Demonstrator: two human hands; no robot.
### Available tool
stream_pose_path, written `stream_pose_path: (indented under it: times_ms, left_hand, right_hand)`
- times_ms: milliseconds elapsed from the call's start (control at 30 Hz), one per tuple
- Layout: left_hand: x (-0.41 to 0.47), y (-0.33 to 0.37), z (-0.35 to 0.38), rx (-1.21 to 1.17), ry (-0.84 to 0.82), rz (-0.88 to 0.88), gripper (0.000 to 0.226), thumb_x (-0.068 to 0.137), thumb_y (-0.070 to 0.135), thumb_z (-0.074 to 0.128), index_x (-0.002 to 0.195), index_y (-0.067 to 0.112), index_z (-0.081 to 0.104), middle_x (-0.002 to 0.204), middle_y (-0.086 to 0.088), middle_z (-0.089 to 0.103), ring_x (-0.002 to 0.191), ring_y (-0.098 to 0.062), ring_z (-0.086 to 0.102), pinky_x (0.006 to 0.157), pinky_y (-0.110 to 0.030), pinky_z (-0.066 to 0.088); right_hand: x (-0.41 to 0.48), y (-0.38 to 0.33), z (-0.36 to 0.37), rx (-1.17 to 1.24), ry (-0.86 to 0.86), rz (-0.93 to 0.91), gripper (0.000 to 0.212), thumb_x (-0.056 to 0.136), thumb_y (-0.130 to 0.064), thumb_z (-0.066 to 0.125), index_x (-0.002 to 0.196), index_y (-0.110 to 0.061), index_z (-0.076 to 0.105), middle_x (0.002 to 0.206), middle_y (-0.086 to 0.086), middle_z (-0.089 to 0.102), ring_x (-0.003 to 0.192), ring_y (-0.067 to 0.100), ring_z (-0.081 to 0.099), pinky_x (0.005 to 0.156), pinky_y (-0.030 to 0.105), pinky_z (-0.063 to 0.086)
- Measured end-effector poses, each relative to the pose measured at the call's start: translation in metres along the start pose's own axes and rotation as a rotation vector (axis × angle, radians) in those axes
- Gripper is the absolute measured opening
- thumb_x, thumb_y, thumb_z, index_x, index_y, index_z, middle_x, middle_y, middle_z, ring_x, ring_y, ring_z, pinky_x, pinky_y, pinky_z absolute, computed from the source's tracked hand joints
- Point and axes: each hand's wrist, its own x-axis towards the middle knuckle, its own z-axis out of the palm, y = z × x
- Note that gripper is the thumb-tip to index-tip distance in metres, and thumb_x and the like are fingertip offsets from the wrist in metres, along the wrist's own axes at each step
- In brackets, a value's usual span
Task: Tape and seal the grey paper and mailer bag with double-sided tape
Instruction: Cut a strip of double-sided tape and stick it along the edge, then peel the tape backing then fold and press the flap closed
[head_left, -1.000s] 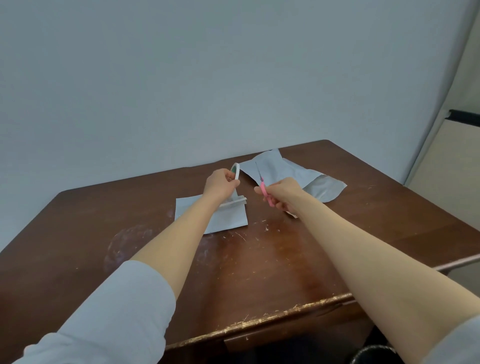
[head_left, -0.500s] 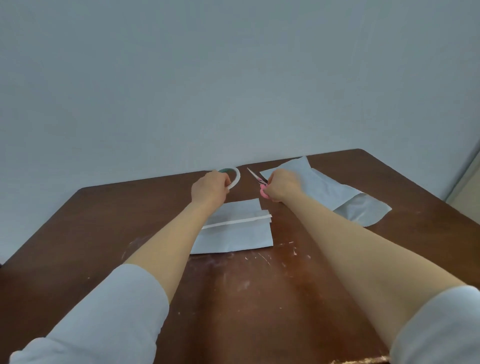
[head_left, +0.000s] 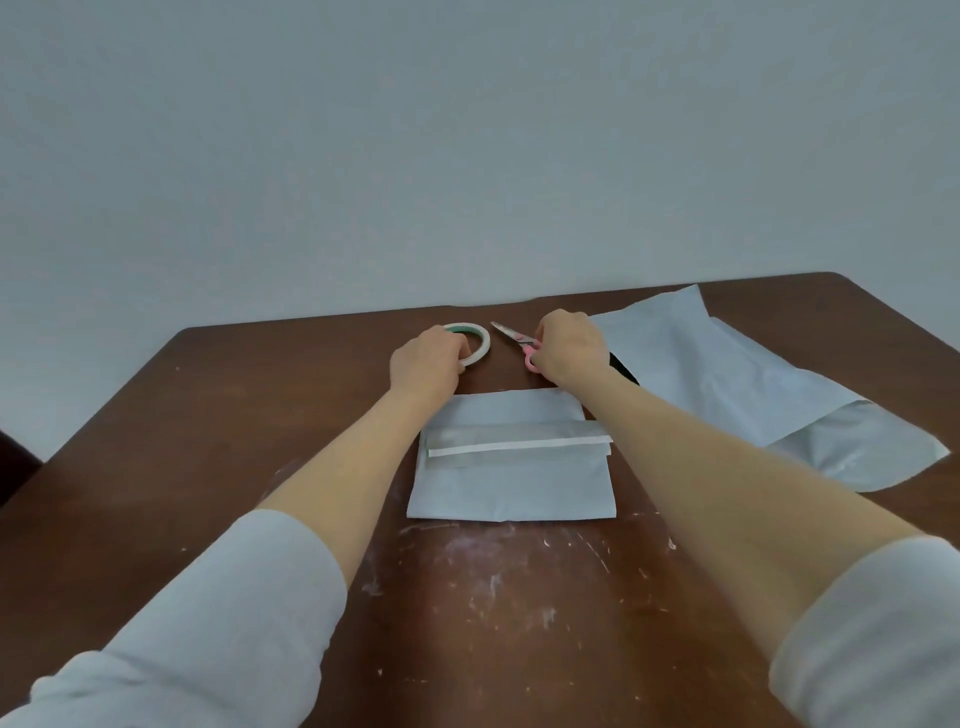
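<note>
The left hand is at the far centre of the table, its grip curled over the near-left rim of the double-sided tape roll. The roll lies nearly flat, its opening facing up. Just to the right, the right hand has its grip closed round the pink handles of the scissors. The blades are together and point far-left, with the long axis diagonal to the table edge. The grey paper lies folded on the table, near the two hands and between the forearms, its long axis running left to right. A white tape strip runs along that axis across the fold, its right end slightly farther than its left. The mailer bag lies flat at the far right, with a dark opening showing beside the right wrist. It overlaps a glossier grey sheet on its near-right side.
</note>
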Motion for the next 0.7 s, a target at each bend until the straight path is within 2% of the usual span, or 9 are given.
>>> stream_pose_path:
  times_ms: [167, 267, 433, 600, 700]
  left_hand:
    - [-0.001, -0.001, 0.001, -0.037, -0.018, 0.018, 0.026, 0.095, 0.014, 0.051, 0.111, 0.027, 0.067, 0.118, -0.003, 0.055, 0.107, -0.026, 0.056, 0.078, -0.033, 0.043]
    - [-0.011, -0.002, -0.001, -0.091, -0.002, 0.023, 0.027, 0.096, 0.017, 0.049, 0.119, 0.025, 0.063, 0.120, -0.004, 0.051, 0.110, -0.026, 0.055, 0.082, -0.034, 0.042]
    - [-0.040, -0.004, -0.014, -0.176, 0.035, 0.018, 0.016, 0.093, 0.024, 0.054, 0.105, 0.023, 0.066, 0.113, -0.002, 0.056, 0.104, -0.022, 0.058, 0.082, -0.034, 0.046]
    - [-0.075, -0.007, -0.031, -0.223, -0.004, -0.046, 0.016, 0.092, 0.025, 0.051, 0.100, 0.022, 0.064, 0.107, -0.002, 0.066, 0.097, -0.024, 0.060, 0.080, -0.038, 0.052]
    - [-0.090, -0.009, -0.036, -0.238, -0.070, -0.114, 0.020, 0.092, 0.031, 0.051, 0.106, 0.020, 0.061, 0.111, -0.004, 0.063, 0.099, -0.025, 0.059, 0.081, -0.037, 0.051]
  right_hand:
    - [-0.002, 0.000, 0.002, -0.009, -0.035, -0.008, 0.029, 0.092, -0.026, 0.062, 0.113, -0.007, 0.065, 0.107, 0.015, 0.066, 0.093, 0.029, 0.061, 0.070, 0.030, 0.045]
    - [-0.013, 0.002, -0.006, -0.009, -0.025, 0.004, 0.030, 0.094, -0.029, 0.057, 0.117, -0.011, 0.063, 0.111, 0.011, 0.065, 0.100, 0.029, 0.061, 0.071, 0.030, 0.044]
    - [-0.041, 0.010, -0.022, -0.018, 0.015, 0.036, 0.023, 0.092, -0.026, 0.054, 0.110, -0.017, 0.066, 0.108, 0.005, 0.066, 0.091, 0.026, 0.059, 0.069, 0.028, 0.040]
    - [-0.076, 0.023, -0.031, 0.048, -0.011, 0.070, 0.024, 0.085, -0.015, 0.049, 0.102, -0.013, 0.066, 0.092, 0.007, 0.067, 0.085, 0.027, 0.062, 0.062, 0.025, 0.041]
    - [-0.094, 0.033, -0.037, 0.081, -0.017, 0.102, 0.011, 0.081, -0.006, 0.048, 0.079, -0.009, 0.059, 0.071, 0.006, 0.052, 0.073, 0.030, 0.050, 0.050, 0.024, 0.032]
